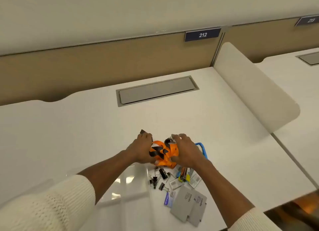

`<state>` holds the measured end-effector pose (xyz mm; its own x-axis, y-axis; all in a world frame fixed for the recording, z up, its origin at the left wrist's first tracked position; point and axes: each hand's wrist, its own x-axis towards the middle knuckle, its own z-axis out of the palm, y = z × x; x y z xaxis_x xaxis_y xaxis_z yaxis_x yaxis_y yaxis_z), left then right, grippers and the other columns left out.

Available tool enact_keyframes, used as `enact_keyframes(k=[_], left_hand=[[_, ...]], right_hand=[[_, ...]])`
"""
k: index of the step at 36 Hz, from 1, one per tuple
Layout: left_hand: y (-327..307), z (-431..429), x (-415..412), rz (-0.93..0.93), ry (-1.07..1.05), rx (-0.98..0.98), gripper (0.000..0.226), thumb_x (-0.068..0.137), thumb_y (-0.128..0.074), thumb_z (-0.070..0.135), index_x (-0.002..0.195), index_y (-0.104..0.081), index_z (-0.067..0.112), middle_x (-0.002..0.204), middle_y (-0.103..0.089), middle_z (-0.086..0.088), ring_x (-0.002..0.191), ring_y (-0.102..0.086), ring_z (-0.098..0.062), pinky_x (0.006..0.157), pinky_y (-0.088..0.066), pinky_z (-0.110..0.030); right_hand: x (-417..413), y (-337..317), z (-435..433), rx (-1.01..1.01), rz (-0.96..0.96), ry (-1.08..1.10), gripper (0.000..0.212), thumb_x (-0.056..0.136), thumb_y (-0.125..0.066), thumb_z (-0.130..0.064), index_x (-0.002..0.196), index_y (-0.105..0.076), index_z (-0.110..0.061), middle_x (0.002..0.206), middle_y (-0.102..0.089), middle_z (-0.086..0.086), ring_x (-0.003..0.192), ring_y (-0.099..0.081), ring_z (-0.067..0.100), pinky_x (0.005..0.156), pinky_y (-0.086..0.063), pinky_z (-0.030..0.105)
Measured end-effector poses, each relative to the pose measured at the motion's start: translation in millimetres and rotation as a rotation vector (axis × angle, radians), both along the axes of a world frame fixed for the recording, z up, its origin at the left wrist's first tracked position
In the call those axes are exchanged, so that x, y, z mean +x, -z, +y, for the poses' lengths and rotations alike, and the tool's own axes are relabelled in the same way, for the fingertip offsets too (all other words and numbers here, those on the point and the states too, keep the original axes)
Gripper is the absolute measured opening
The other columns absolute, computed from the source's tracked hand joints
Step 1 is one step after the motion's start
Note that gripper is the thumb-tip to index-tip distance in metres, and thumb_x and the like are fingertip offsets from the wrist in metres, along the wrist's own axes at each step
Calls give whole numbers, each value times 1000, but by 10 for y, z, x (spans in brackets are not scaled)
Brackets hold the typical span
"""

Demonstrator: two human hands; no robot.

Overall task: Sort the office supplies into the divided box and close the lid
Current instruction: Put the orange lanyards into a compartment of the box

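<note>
An orange strap with black markings [161, 152], bunched into a ball, sits on the white desk [86, 127]. My left hand [140, 149] presses its left side and my right hand [185, 150] cups its right side, both holding it. A dark flat piece [143, 132] pokes out above my left fingers. Metal clips [170, 139] show by my right fingertips. The clear divided box [127, 184] lies under my left forearm. Several black binder clips [158, 178], small staple boxes [176, 183], coloured items [183, 174] and two grey cases [189, 205] lie nearer to me.
A blue-rimmed object [203, 148] peeks out behind my right hand. A grey cable hatch [157, 91] is set into the desk farther back. A cream side divider [255, 92] stands at the right, and a tan partition [103, 61] runs behind.
</note>
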<state>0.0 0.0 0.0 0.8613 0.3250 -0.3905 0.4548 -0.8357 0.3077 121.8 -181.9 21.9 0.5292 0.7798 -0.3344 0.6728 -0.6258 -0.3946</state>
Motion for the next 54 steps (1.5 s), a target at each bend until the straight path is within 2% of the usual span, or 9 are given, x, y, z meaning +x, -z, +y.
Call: enact_keyframes(k=[4, 10, 13, 21, 31, 41, 47, 50, 54], left_hand=[[85, -56, 23, 26, 7, 25, 90, 69, -88, 46, 138, -43, 11, 139, -43, -11, 122, -45, -26, 97, -52, -37], [175, -120, 76, -63, -1, 23, 49, 83, -73, 19, 127, -52, 10, 138, -42, -14, 108, -59, -29, 87, -56, -40], [168, -136, 98, -119, -24, -19, 38, 85, -69, 16, 121, -57, 9, 131, -45, -11, 94, -63, -29, 80, -56, -40], [13, -128, 97, -221, -152, -153, 18, 82, -66, 9, 100, -70, 6, 95, -73, -10, 91, -67, -29, 78, -53, -40], [-593, -13, -184, -454, -316, -174, 23, 84, -77, 16, 106, -73, 12, 97, -75, -6, 85, -67, -22, 77, -60, -39], [-1100, 74, -1027, -133, -517, -266, 9, 77, -78, 26, 78, -78, 17, 72, -74, -8, 69, -74, -25, 60, -63, -35], [-913, 18, -1167, -24, -646, -449, 13, 77, -76, 18, 83, -79, 7, 81, -77, -16, 84, -77, -32, 73, -64, -39], [-807, -67, -1160, -9, -682, -547, 25, 70, -75, 21, 87, -79, 3, 87, -78, -20, 76, -74, -27, 78, -64, -42], [-644, -186, -1105, 24, -661, -451, 26, 84, -71, 23, 99, -72, 2, 100, -75, -20, 76, -63, -21, 69, -52, -33]], right_hand=[[3, 95, 31, -67, -19, -35, 103, 76, -82, -35, 160, -23, -25, 161, -30, 12, 143, -39, 33, 101, -52, 44], [11, 278, 113, -68, -15, -81, 107, 73, -84, -37, 159, -24, -23, 154, -38, 14, 137, -43, 36, 102, -50, 48], [-11, 322, 186, -12, -10, -61, 90, 77, -82, -42, 153, -37, -24, 141, -46, 12, 125, -51, 34, 95, -53, 48], [-57, 272, 320, 142, 63, 48, 44, 82, -78, -40, 117, -65, -18, 105, -67, 9, 94, -64, 29, 79, -51, 39], [-167, -309, 397, 403, 42, 60, 42, 79, -87, -35, 113, -68, -21, 94, -70, -4, 80, -62, 18, 76, -55, 34], [-812, -679, 465, 368, 305, -49, 41, 68, -90, -30, 105, -72, -27, 88, -74, -9, 79, -68, 13, 69, -57, 27], [-1135, -421, 459, 294, 409, 86, 48, 71, -90, -27, 115, -72, -20, 98, -76, 1, 88, -72, 21, 82, -62, 41], [-1240, -339, 423, 250, 365, 107, 52, 77, -85, -33, 124, -67, -20, 103, -77, 2, 91, -72, 22, 83, -61, 40], [-1360, -310, 372, 194, 284, 39, 52, 83, -75, -29, 132, -57, -21, 110, -73, 4, 97, -70, 25, 82, -58, 39]])
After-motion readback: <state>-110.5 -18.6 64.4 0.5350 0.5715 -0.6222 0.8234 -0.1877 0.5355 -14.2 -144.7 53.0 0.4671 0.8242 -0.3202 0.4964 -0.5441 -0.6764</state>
